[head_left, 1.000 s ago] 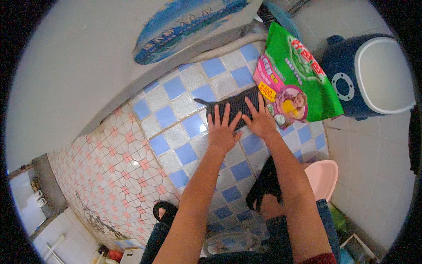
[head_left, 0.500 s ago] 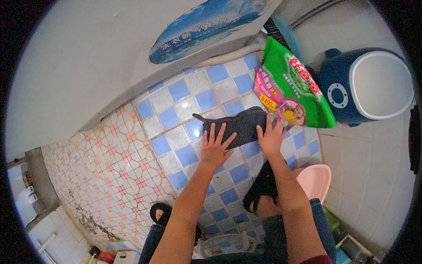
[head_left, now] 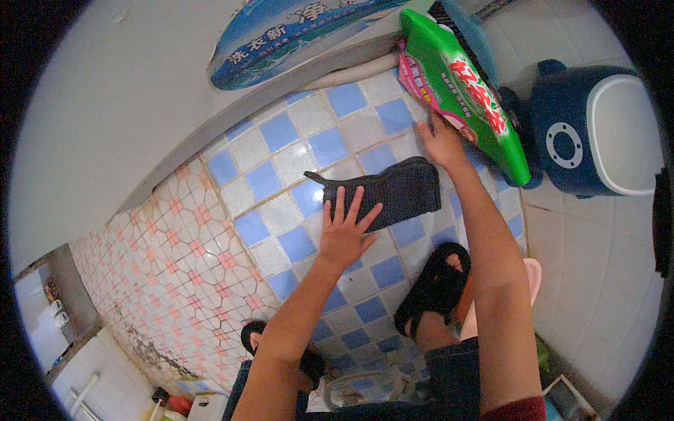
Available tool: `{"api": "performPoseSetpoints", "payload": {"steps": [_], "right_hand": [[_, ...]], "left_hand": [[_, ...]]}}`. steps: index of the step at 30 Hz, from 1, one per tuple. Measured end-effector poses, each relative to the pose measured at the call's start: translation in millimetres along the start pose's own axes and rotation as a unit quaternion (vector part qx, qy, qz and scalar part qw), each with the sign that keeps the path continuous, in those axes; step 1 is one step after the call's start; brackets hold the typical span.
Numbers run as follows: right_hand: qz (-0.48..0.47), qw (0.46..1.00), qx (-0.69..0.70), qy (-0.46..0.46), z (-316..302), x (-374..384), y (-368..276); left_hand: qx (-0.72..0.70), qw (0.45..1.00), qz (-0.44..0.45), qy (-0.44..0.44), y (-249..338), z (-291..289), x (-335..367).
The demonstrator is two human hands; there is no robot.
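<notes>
A long, black, ribbed cloth piece [head_left: 404, 193] with a thin strap-like end at its left lies flat on blue and white floor tiles. My left hand [head_left: 344, 235] rests palm down on its left part, fingers spread. My right hand [head_left: 444, 144] is off the cloth, up at the lower edge of a green and pink plastic bag [head_left: 467, 91]. Its thumb stands apart from the fingers, whose tips are partly hidden by the bag. The bag leans tilted toward the wall on the right.
A dark blue bucket-like container [head_left: 558, 144] with a white inside stands at the right wall. Behind my right forearm is a pink basin [head_left: 533, 277]. A large white appliance [head_left: 119, 91] fills the upper left. My feet in black sandals [head_left: 435, 291] are near the cloth.
My right hand has left the cloth's right end and moved up to the bag. The bag has shifted up and tilted toward the wall. My left hand stays on the cloth.
</notes>
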State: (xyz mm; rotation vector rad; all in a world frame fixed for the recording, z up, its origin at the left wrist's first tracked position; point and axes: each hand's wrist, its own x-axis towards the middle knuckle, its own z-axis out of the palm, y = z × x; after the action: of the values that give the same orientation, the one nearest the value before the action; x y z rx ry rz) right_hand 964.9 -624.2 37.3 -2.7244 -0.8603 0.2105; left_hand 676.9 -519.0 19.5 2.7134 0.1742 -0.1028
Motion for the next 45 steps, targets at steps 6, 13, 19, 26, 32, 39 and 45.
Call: {"api": "performPoseSetpoints", "payload": {"steps": [6, 13, 19, 26, 32, 39, 45], "right_hand": [[-0.034, 0.998, -0.013, -0.046, 32.4, -86.7, -51.5], [-0.165, 0.977, -0.062, 0.123, -35.7, -119.2, -54.6], [-0.037, 0.954, -0.253, 0.158, -151.6, -31.4, -89.2], [0.025, 0.968, -0.221, 0.116, -187.2, -11.7, -74.6], [-0.016, 0.972, -0.205, 0.118, -211.4, 7.2, -56.2], [-0.049, 0.949, -0.245, 0.194, -241.7, 82.2, -50.8], [-0.046, 0.939, -0.214, 0.266, -209.2, 116.1, -54.0]], "left_hand": [[0.010, 1.000, -0.006, 0.002, -4.4, -2.1, -1.9], [-0.006, 1.000, 0.003, 0.028, 0.9, 1.4, -0.6], [0.004, 1.000, -0.010, 0.020, 0.3, 4.3, -0.9], [-0.019, 0.999, -0.023, 0.024, -1.0, 10.3, -0.3], [-0.022, 0.999, -0.024, 0.017, -2.5, 8.9, -1.9], [-0.009, 1.000, -0.020, 0.016, 0.1, 4.6, -1.9], [-0.008, 1.000, -0.025, 0.014, -0.2, 0.2, -3.0]]}}
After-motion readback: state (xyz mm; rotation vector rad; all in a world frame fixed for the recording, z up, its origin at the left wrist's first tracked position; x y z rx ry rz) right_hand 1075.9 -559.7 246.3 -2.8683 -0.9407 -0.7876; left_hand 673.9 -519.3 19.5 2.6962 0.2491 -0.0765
